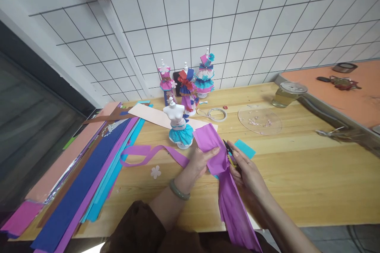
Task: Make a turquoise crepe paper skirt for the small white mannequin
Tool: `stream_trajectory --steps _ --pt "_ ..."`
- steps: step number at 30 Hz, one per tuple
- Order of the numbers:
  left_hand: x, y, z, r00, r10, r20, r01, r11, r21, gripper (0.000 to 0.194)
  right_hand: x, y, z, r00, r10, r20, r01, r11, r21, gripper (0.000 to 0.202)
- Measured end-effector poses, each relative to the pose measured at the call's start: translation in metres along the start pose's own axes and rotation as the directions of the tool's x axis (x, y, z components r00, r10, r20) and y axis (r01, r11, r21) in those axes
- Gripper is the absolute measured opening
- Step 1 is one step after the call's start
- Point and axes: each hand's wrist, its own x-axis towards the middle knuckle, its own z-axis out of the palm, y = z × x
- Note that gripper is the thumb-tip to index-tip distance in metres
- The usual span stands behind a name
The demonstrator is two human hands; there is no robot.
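My left hand (pixel 203 160) grips a wide strip of purple crepe paper (pixel 209 136), its thumb on top. The paper hangs down past the table's front edge. In my right hand (pixel 245 168) are small black-bladed scissors (pixel 228 147) with yellow on the handle, the blades at the paper's right edge. A narrow purple strip (pixel 157 150) curls out to the left from under my left hand. Just behind that hand stands a small white mannequin (pixel 175 114) in a turquoise skirt (pixel 181 134). A turquoise paper piece (pixel 245 148) lies beyond the scissors.
Rolled crepe papers (pixel 86 166) cover the left side. Three dressed mannequins (pixel 204 75) stand near the tiled wall. Behind my hands are a tape roll (pixel 217 115), a clear dish of beads (pixel 276 125) and a cup (pixel 285 97). A white paper flower (pixel 155 172) lies in front.
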Motion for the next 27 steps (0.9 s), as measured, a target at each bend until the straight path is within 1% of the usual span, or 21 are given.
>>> stream_trajectory --steps 7,11,14,18,23,27 --pt "0.0000 -0.0006 -0.0021 0.999 -0.034 0.007 0.034 0.999 0.000 0.056 0.0007 0.0023 -0.0014 0.999 -0.015 -0.030 0.016 1.000 0.008 0.063" --pt "-0.0005 0.0006 -0.0011 1.000 -0.020 0.007 0.020 1.000 0.003 0.057 0.0000 0.0022 -0.0014 0.999 -0.006 -0.042 0.006 1.000 0.005 0.064" --pt "-0.0004 -0.0001 -0.0014 1.000 -0.010 0.010 0.009 1.000 0.018 0.059 0.0003 0.0017 -0.0019 0.999 -0.002 -0.037 0.002 1.000 -0.002 0.062" --pt "-0.0002 -0.0015 -0.0029 0.999 -0.032 0.038 0.029 0.996 0.079 0.053 0.0015 0.0014 -0.0031 1.000 -0.016 -0.017 0.016 1.000 -0.007 0.059" --pt "0.0002 -0.0030 -0.0051 0.997 -0.011 0.076 0.002 0.994 0.113 0.051 0.0027 0.0028 -0.0044 1.000 -0.013 0.002 0.013 1.000 0.008 0.057" --pt "0.0006 -0.0029 -0.0052 0.998 -0.041 0.040 0.036 0.992 0.120 0.051 0.0023 0.0030 -0.0038 1.000 -0.011 -0.022 0.011 1.000 0.009 0.059"
